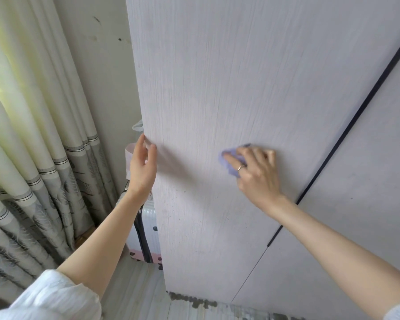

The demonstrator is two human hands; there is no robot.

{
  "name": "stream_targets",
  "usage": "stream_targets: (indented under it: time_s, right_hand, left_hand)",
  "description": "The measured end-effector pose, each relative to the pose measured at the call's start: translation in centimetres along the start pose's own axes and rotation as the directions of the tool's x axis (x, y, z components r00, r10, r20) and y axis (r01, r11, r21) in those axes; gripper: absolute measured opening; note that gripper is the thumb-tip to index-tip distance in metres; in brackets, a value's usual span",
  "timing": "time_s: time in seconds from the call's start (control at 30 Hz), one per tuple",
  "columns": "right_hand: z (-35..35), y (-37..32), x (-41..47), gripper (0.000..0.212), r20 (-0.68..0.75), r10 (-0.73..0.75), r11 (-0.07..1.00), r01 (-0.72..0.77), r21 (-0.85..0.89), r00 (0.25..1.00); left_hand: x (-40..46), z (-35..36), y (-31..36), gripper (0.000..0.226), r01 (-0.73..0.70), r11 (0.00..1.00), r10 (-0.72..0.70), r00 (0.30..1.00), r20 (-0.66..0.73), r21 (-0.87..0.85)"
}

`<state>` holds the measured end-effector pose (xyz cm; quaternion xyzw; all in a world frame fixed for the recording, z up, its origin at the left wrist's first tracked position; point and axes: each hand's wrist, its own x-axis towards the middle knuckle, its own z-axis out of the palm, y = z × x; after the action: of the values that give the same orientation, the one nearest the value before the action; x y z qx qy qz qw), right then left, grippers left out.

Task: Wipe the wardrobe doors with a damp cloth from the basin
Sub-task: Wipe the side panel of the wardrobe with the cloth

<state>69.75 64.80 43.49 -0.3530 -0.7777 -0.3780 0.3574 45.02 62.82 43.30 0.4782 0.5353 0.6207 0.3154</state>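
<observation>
A pale grey wood-grain wardrobe door (229, 77) fills most of the view. My right hand (255, 172) presses a small lilac cloth (229, 161) flat against the door's middle, fingers spread over it; most of the cloth is hidden under the hand. My left hand (143, 167) holds the door's left edge, thumb on the front face and fingers wrapped behind it. A second door (367, 181) lies to the right, past a dark vertical handle strip (346, 132). No basin is in view.
A white suitcase with pink corners (146, 229) stands between the wardrobe's side and the wall. Long cream and grey curtains (32, 135) hang at the left. A pale striped floor (134, 285) shows below, with rough dark patches along the wardrobe's base.
</observation>
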Motion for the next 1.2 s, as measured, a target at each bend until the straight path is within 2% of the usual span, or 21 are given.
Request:
stream_targets:
  time_s: [0.03, 0.1, 0.2, 0.3, 0.37, 0.43, 0.5, 0.57, 0.67, 0.73, 0.8, 0.87, 0.97, 1.07, 1.13, 1.2]
  right_hand:
    - [-0.2, 0.5, 0.0, 0.036, -0.041, 0.053, 0.999, -0.053, -0.012, 0.998]
    - [-0.5, 1.0, -1.6, 0.037, -0.032, 0.053, 0.998, -0.054, -0.036, 0.998]
    - [-0.4, 0.9, -5.9, 0.033, 0.139, -0.071, 0.994, 0.081, -0.067, 0.988]
    - [-1.1, 1.0, -7.4, 0.037, 0.279, -0.073, 0.994, 0.092, -0.056, 0.958]
    - [-1.7, 1.7, -6.2, 0.039, 0.253, 0.002, 0.999, 0.009, -0.042, 0.967]
    - [-2.6, 2.9, -4.4, 0.039, 0.149, 0.160, 0.987, -0.154, -0.053, 0.976]
    - [-3.2, 4.0, -3.1, 0.044, 0.066, 0.304, 0.952, -0.301, -0.057, 0.950]
    - [-3.5, 4.4, -3.8, 0.044, 0.051, 0.360, 0.932, -0.358, -0.058, 0.931]
    - [-3.0, 3.6, -7.9, 0.031, 0.152, 0.233, 0.971, -0.222, -0.089, 0.960]
    - [-2.8, 3.2, -10.5, 0.034, 0.271, 0.145, 0.987, -0.122, -0.101, 0.951]
    - [-2.8, 3.2, -11.3, 0.039, 0.344, 0.165, 0.985, -0.139, -0.100, 0.924]
    - [-3.2, 3.6, -10.5, 0.040, 0.320, 0.205, 0.978, -0.183, -0.099, 0.925]
    - [-4.5, 5.2, -7.4, 0.038, 0.143, 0.323, 0.944, -0.307, -0.120, 0.936]
    - [-5.5, 6.9, -5.5, 0.039, -0.011, 0.432, 0.892, -0.430, -0.140, 0.902]
    - [-5.3, 6.7, -6.1, 0.036, -0.023, 0.443, 0.885, -0.441, -0.149, 0.896]
    - [-4.6, 5.9, -8.0, 0.029, 0.031, 0.390, 0.909, -0.380, -0.169, 0.920]
  left_hand:
    - [0.0, 0.0, -0.2, 0.046, -0.009, 1.000, 0.009, 1.000, -0.021, 0.013]
    - [0.0, 0.3, -0.5, 0.048, -0.021, 0.999, 0.023, 0.998, -0.057, 0.037]
    - [0.2, 0.7, -0.4, 0.054, -0.008, 0.999, 0.012, 0.995, -0.103, 0.048]
    - [0.4, 1.2, -0.5, 0.058, 0.004, 0.996, 0.010, 0.987, -0.158, 0.090]
    - [0.6, 1.7, -0.4, 0.059, 0.029, 0.994, -0.008, 0.980, -0.201, 0.106]
    - [0.7, 2.1, -0.4, 0.058, 0.042, 0.993, -0.015, 0.972, -0.232, 0.111]
    - [0.8, 2.3, -0.6, 0.058, 0.049, 0.992, -0.018, 0.966, -0.256, 0.118]
    - [0.8, 2.5, -0.8, 0.059, 0.058, 0.991, -0.024, 0.964, -0.266, 0.121]
    - [0.9, 2.5, -1.0, 0.061, 0.063, 0.989, -0.024, 0.961, -0.275, 0.134]
    - [1.1, 2.4, -1.1, 0.061, 0.070, 0.988, -0.029, 0.959, -0.283, 0.136]
    - [1.1, 2.6, -1.3, 0.061, 0.079, 0.988, -0.036, 0.955, -0.294, 0.135]
    - [1.1, 2.7, -1.5, 0.060, 0.082, 0.987, -0.037, 0.951, -0.307, 0.135]
    - [1.1, 2.8, -1.8, 0.060, 0.059, 0.992, -0.023, 0.955, -0.296, 0.115]
    - [1.0, 2.8, -2.1, 0.060, 0.054, 0.993, -0.020, 0.953, -0.301, 0.105]
    - [1.0, 3.0, -2.1, 0.060, 0.057, 0.994, -0.026, 0.954, -0.298, 0.098]
    - [0.9, 3.2, -2.2, 0.060, 0.057, 0.994, -0.027, 0.957, -0.287, 0.098]
